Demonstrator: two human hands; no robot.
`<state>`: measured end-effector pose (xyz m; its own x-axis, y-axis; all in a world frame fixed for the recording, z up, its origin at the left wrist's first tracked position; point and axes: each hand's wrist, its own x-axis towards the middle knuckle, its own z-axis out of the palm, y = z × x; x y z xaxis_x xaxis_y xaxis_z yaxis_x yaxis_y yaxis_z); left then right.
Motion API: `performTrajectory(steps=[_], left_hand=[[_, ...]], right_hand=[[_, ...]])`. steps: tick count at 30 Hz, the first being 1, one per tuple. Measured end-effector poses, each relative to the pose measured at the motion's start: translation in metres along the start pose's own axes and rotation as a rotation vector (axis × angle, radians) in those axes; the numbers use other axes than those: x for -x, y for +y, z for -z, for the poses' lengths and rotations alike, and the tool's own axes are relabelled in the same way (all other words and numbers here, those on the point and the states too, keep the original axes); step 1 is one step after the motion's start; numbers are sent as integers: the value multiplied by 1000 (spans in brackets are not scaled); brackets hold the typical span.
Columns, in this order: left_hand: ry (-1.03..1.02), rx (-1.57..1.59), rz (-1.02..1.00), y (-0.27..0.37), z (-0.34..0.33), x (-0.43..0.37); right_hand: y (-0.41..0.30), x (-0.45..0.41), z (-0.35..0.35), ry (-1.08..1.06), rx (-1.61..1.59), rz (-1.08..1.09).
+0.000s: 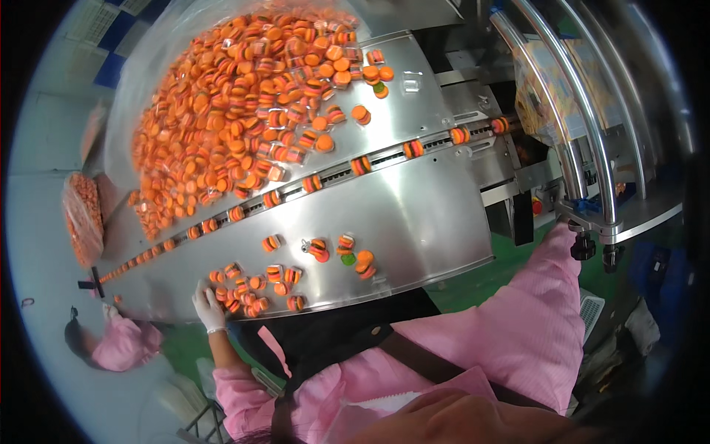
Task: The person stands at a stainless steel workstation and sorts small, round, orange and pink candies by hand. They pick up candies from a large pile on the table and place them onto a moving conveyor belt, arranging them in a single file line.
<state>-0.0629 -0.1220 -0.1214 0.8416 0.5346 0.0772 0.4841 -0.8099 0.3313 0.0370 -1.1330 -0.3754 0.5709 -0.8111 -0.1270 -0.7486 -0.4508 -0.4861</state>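
My left hand [209,308], in a whitish glove, rests at the near edge of the steel table [421,205]. Its fingers are apart beside a small heap of burger-shaped gummy candies [241,294], with nothing seen held. My right arm, in a pink sleeve, reaches to the machine at the right; its hand is hidden behind the metal parts. A slotted conveyor track [338,176] crosses the table, with single candies [413,149] spaced along it. Beyond the track lies a large pile of wrapped orange candies [238,105] on a clear plastic bag [119,133].
Loose candies and green pieces [348,259] lie on the near side. Curved metal bars [588,111] and black knobs [582,246] stand at the right, near a red button [536,206]. A co-worker in pink [125,341] is at the far left, near a filled bag [83,219].
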Motion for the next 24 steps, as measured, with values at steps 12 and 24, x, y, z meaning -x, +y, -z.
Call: performTrajectory(steps=[12,24], left_hand=[[20,218,-10,-9,-2,-14],[-27,666,36,-52,-21,-27]], right_hand=[[-27,163,49,36,-325,248],[-355,378,85,-92,-517,1176]])
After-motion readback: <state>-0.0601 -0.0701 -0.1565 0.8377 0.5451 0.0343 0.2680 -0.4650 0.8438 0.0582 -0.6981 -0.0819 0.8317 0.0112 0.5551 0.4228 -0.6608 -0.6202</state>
